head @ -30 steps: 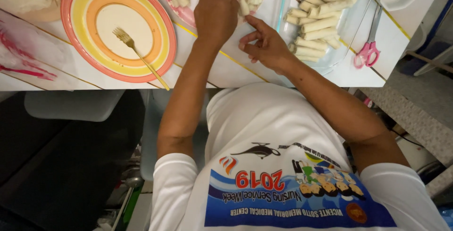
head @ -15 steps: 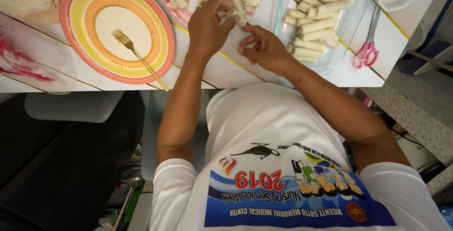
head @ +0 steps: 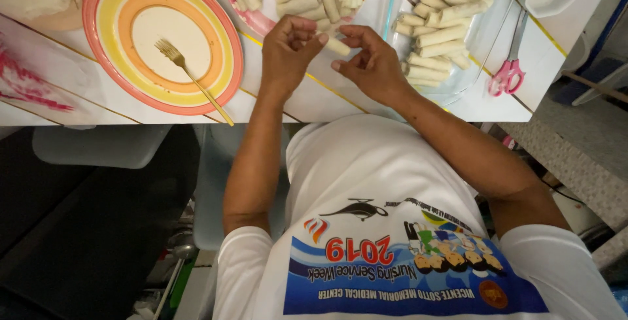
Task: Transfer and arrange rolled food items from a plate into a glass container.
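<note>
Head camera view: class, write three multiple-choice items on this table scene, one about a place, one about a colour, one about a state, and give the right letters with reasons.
1. Where does the fork lie?
A. on the striped plate
B. in the glass dish
C. beside the scissors

2. What colour are the handles of the scissors?
A. black
B. pink
C. green

3. What is the state of the small pale roll?
A. lying alone on the table
B. held between both hands
C. stacked in the glass dish

Answers:
1. A, the fork's tines rest on the striped plate, its handle over the rim.
2. B, both finger loops show pink.
3. B, fingers of the left hand and right hand pinch it above the table.
</note>
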